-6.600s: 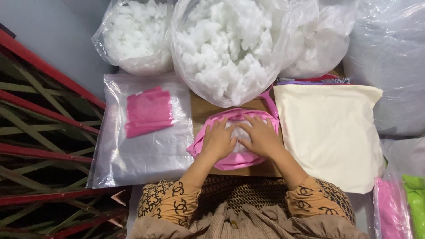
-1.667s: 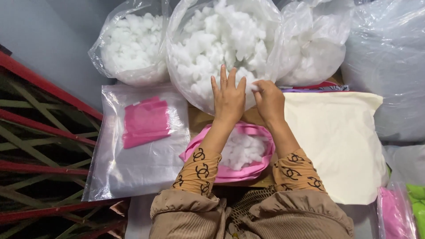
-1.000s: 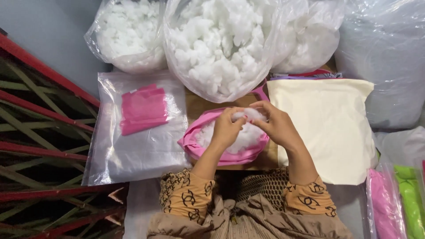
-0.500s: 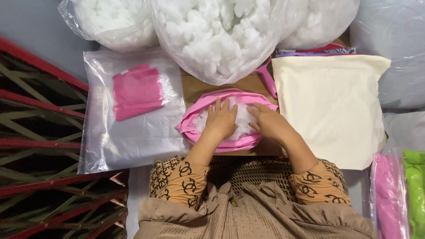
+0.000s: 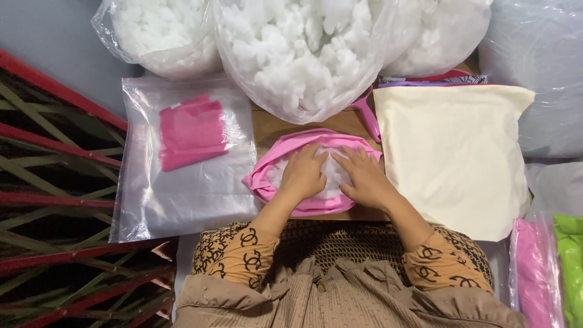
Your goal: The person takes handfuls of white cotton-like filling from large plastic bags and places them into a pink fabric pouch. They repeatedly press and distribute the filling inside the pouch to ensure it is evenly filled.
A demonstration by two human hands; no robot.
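While clear stuffing bags (image 5: 303, 54) are crowding twelve o'clock, left hand (image 5: 303, 176) and right hand (image 5: 363, 179) are pressing flat, fingers spread, into the pink cover (image 5: 267, 182).

I see three clear bags of white stuffing (image 5: 303, 48) beyond my hands (image 5: 334, 176). A flat clear bag (image 5: 188, 182) holding pink fabric lies left of them. Clear bags of pink and green cloth (image 5: 546, 267) lie at near right.

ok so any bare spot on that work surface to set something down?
Little. A bare wood strip lies between the big stuffing bag, the clear bag holding folded pink fabric, and the pink cover. Both the left hand and right hand press into that cover; the cream pillow crowds the right.
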